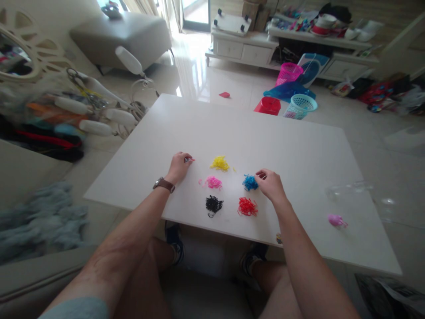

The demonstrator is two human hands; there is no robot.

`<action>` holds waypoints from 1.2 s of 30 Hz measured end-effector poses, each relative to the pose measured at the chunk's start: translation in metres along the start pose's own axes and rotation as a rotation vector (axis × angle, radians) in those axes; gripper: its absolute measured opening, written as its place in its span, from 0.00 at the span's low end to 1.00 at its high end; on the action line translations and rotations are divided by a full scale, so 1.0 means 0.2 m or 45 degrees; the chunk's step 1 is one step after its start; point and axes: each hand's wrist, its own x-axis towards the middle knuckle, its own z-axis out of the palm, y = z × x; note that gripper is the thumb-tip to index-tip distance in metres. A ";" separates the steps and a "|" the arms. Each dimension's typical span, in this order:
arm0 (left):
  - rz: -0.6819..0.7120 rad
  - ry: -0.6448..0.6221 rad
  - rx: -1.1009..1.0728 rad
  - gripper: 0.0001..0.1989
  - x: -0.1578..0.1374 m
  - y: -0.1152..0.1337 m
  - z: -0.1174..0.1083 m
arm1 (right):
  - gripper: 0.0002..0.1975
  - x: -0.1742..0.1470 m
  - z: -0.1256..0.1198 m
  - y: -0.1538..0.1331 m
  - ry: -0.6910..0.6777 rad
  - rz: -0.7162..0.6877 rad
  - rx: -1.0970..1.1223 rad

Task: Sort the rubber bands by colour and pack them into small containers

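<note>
- Blue bands (249, 182), head view, are lying heaped on the table (265, 137).
- Right hand (262, 176) is bunching fingertips at their edge; cannot tell any hold.
- Left hand (187, 158) is pinching a red-tipped item (193, 160).
- Picking is seemingly occurring, calling for fine separation next.

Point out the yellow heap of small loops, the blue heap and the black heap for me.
Yellow heap of small loops (220, 164): head view, middle of the heap.
Blue heap of small loops (249, 182): head view, middle of its visible part.
Black heap of small loops (214, 204): head view, middle of the heap.
</note>
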 end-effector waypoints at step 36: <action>0.182 -0.849 -0.967 0.12 -0.28 0.47 0.04 | 0.08 -0.13 0.19 -0.36 -0.322 -0.416 0.665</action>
